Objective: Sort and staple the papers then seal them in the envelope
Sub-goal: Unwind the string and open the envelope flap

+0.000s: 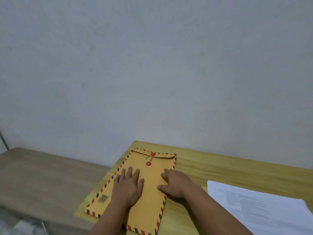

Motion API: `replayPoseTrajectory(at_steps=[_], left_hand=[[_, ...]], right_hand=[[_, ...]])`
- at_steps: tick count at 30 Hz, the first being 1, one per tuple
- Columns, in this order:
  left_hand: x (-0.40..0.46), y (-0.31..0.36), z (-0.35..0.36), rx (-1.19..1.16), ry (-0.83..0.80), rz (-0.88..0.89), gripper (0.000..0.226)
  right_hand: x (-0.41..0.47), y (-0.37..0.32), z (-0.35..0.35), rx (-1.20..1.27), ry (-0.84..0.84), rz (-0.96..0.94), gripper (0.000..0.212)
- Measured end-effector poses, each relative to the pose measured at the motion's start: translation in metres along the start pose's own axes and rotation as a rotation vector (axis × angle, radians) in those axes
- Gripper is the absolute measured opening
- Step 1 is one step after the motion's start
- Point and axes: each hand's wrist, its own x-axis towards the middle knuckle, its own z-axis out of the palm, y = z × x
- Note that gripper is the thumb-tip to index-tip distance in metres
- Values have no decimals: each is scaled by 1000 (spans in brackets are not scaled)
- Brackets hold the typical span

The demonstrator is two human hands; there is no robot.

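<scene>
Envelope flat beneath both hands' fingers

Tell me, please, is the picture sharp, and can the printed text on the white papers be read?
Head view: soft and slightly blurred overall; the print on the white papers is too smeared to read; light is dim and even, no glare; the envelope border stripes stay distinguishable.

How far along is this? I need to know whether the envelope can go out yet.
Not yet, it seems. The envelope lies flat on the table, flap down with string between its red buttons, and the left hand and right hand press on it. A stack of printed papers still lies outside; whether they are stapled, or belong inside, cannot be told.
</scene>
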Motion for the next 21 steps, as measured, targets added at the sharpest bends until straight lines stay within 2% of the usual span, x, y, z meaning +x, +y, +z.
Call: replayPoseTrajectory(at_steps=[4,8,10,14,17,21], left_hand=[[-28,31,0,-5,-29,33,66],[-54,62,-11,116,7,108,64],[-57,68,-18,125,48,112,60],[-36,66,-25,60,154,95,49],[-3,59,-21,29,196,125,44],[51,46,-14,-14,166,223,47]], right_hand=[[-39,13,-7,83,-18,93,76],[-64,24,-18,51,-68,191,46],[-66,28,-23,45,-56,205,39],[-46,37,-34,110,130,218,31],[-15,42,-34,147,195,161,24],[29,36,-25,176,282,39,28]])
